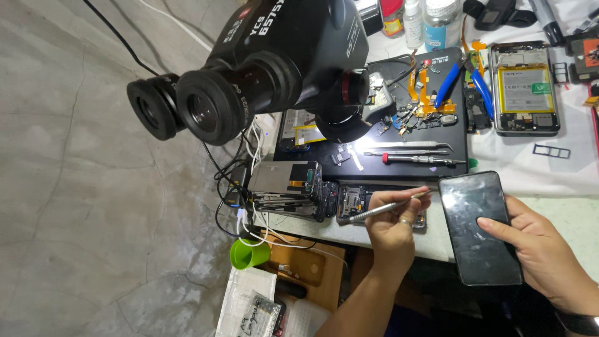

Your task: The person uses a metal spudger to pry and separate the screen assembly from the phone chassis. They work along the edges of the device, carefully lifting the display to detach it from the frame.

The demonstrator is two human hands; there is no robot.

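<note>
While the left hand (393, 228) pinches metal tweezers (390, 206) between thumb and fingers, their tips lying over a bare circuit board (352, 201) at the tabletop (561, 218) edge, the right hand (540, 249) grips a dark smartphone (477, 228), thumb resting on its scuffed glass. Behind them, a black work mat (458, 146) carries a screwdriver (421, 160) and small parts under a stereo microscope (268, 62). An opened phone (524, 87) lies beside the mat.

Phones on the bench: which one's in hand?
The dark, closed phone, screen up, held by the right hand. The phone with the yellow battery lies opened on the bench.
</note>
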